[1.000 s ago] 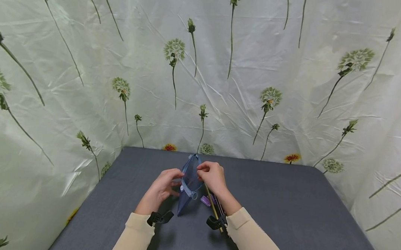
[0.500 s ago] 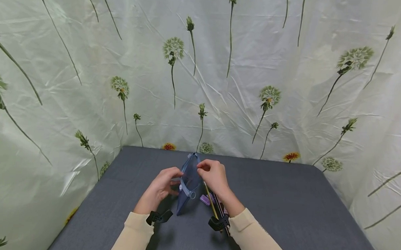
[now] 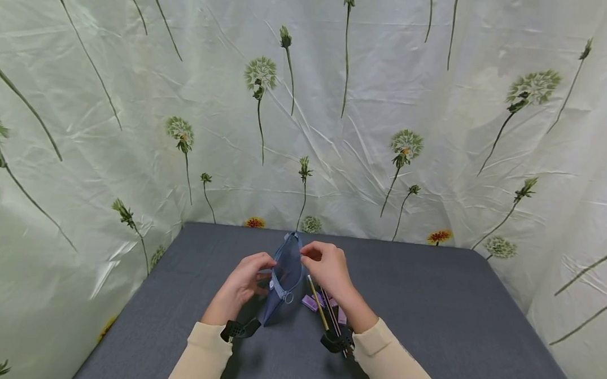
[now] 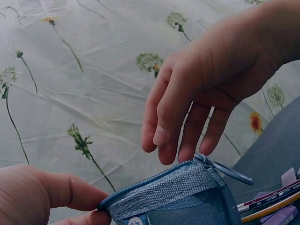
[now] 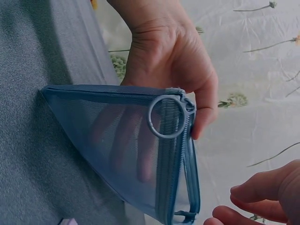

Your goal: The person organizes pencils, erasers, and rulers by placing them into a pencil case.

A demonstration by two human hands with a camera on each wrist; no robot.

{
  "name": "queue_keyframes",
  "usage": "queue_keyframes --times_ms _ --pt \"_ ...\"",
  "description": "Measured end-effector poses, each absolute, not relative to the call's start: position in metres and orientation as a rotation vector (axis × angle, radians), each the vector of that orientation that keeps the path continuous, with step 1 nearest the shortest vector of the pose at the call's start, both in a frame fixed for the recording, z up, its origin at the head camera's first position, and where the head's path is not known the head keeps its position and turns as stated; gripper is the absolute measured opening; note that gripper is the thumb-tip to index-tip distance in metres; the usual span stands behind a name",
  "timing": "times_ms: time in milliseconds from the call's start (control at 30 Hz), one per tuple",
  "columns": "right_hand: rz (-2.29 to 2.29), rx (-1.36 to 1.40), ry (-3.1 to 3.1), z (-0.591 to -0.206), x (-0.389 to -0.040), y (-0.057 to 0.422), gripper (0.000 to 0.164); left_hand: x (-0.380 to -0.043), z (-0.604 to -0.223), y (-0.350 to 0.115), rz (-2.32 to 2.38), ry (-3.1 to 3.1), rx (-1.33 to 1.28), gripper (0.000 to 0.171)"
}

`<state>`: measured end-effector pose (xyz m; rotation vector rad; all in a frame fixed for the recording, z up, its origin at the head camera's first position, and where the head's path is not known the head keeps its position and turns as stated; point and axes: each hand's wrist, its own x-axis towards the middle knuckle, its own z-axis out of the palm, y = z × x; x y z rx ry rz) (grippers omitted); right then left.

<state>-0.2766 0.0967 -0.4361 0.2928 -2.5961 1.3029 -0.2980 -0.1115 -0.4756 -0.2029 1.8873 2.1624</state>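
Observation:
A blue mesh zip pouch (image 3: 274,307) stands on edge on the table with its zipped mouth spread. My left hand (image 3: 246,280) pinches the near rim between thumb and forefinger; its other fingers show through the mesh (image 5: 108,140) in the right wrist view. From the zip slider hangs a ring pull (image 5: 150,117). Close to the pouch's right side is my right hand (image 3: 328,267), fingers loosely bent and holding nothing. In the left wrist view, the right hand (image 4: 201,89) hangs just over the zip end; whether a fingertip touches it I cannot tell.
Beneath the right forearm lie a yellow pencil (image 3: 319,306) and dark pencils (image 4: 269,200). Several small purple blocks (image 3: 309,303) lie around them. The dark grey table (image 3: 410,307) ends at a pale curtain (image 3: 307,99) printed with dandelions.
My right hand has shifted slightly right, uncovering more of the pencils and purple blocks. The pouch's lower corner has swung a little left. My left hand keeps its hold.

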Motion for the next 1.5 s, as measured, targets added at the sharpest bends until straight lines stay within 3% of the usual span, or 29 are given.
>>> queue_keyframes --times_ms 667,1500 --pt "1.246 0.32 -2.642 -0.426 -0.261 0.126 0.012 -0.296 -0.474 -0.112 2.161 1.878 -0.18 0.022" --pt "1.094 0.441 -2.849 -0.475 -0.238 0.157 0.023 -0.294 -0.476 -0.113 2.162 1.862 -0.17 0.022"
